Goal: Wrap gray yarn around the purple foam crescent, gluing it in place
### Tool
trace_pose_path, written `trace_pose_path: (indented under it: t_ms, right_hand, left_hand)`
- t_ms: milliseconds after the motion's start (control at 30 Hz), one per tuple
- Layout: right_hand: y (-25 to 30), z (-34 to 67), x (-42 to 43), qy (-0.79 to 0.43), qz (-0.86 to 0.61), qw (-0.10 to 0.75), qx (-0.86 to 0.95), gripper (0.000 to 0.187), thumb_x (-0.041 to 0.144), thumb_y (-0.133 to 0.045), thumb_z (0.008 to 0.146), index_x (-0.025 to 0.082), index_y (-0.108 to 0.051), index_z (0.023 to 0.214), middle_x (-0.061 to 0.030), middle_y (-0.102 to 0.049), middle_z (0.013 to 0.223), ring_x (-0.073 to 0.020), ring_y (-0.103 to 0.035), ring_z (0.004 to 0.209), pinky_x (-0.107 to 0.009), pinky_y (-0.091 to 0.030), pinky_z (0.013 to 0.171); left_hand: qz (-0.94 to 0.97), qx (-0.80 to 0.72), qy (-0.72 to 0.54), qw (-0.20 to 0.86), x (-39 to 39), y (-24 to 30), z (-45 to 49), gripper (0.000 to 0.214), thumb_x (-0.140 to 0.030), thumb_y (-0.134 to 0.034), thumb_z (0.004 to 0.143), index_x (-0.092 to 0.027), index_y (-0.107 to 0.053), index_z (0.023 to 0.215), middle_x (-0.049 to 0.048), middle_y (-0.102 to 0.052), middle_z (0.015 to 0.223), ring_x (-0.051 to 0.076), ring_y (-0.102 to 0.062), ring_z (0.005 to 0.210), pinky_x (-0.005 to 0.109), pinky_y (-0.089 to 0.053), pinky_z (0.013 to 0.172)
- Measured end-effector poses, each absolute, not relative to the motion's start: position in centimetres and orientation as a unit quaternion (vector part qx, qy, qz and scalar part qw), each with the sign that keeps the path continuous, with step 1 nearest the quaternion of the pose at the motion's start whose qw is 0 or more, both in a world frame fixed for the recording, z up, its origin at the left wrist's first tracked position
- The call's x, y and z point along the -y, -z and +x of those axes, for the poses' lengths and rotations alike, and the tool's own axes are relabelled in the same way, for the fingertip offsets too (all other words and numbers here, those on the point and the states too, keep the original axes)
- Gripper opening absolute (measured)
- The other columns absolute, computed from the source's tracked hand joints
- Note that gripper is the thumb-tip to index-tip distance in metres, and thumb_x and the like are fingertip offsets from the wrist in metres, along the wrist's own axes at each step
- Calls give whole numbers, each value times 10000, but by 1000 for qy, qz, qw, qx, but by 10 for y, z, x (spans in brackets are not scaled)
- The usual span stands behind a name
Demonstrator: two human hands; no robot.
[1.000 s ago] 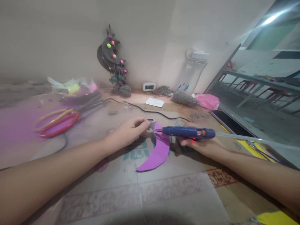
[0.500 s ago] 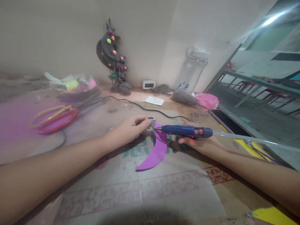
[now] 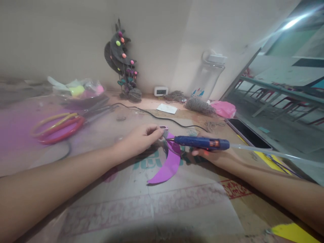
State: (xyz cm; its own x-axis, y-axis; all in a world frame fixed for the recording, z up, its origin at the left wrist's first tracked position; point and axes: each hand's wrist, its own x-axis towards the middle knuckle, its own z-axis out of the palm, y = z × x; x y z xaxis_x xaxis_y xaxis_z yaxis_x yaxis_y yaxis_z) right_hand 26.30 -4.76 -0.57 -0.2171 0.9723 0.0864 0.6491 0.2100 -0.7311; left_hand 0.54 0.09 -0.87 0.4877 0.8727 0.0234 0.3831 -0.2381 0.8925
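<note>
The left hand point(image 3: 140, 139) is pinching the grey-wrapped upper tip point(image 3: 165, 134) of a flat purple crescent point(image 3: 170, 165) over the table point(image 3: 202, 202), fingers point(image 3: 156, 135) nearly together. The right hand point(image 3: 211, 153) is gripping a blue plastic glue gun point(image 3: 199, 142) with curled fingers, its metal nozzle point(image 3: 171, 139) pointing at the crescent's upper part. Scissors with red-and-yellow handles point(image 3: 80, 122) are lying left of the crescent.

A plain, pale grey-beige wall point(image 3: 157, 40) rises behind the pinkish-brown surface point(image 3: 149, 102). At right, beyond the wall's edge, a long grey-green table point(image 3: 280, 89) and dark red stools point(image 3: 291, 100) stand on a grey floor point(image 3: 286, 140), below a bright white light point(image 3: 291, 23).
</note>
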Motion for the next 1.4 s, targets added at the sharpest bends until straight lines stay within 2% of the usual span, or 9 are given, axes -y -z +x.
trace_pose_path:
  t_ms: [300, 500, 667, 967, 1400]
  right_hand:
    - [1, 261, 48, -261, -556, 266, 743, 191, 389, -711, 752, 214, -642, 722, 1, -634, 679, -161, -589, 614, -278, -457, 552]
    - [2, 261, 48, -245, -567, 269, 739, 182, 392, -702, 755, 231, -628, 715, 12, -623, 669, -160, -583, 605, -271, -451, 522]
    - [1, 261, 48, -227, -574, 269, 739, 177, 395, -701, 751, 238, -626, 719, 14, -608, 637, -166, -574, 591, -275, -455, 509]
    - [-4, 257, 50, -213, -592, 272, 728, 236, 450, -694, 737, 251, -583, 674, 14, -563, 610, -178, -538, 588, -293, -435, 514]
    - [-3, 260, 49, -225, -614, 267, 708, 253, 492, -693, 743, 248, -627, 737, 2, -631, 678, -194, -588, 643, -299, -482, 554]
  left_hand:
    - [734, -425, -275, 453, -1, 10, 5, 389, -518, -457, 889, -175, -565, 744, -10, -543, 650, 105, -498, 534, 199, -345, 452]
    - [738, -427, -277, 444, -1, 9, 6, 382, -514, -454, 886, -184, -513, 703, -24, -503, 611, 100, -461, 499, 204, -326, 439]
    - [734, -420, -284, 452, -1, 10, 5, 382, -515, -465, 884, -178, -535, 719, -15, -538, 645, 103, -480, 529, 199, -342, 452]
    - [727, -427, -277, 462, 0, 8, 6, 391, -522, -458, 889, -182, -505, 704, -33, -495, 619, 87, -453, 492, 194, -325, 433]
    - [737, -425, -266, 454, 0, 7, 6, 384, -508, -441, 910, -180, -529, 731, -17, -507, 654, 93, -453, 541, 188, -326, 449]
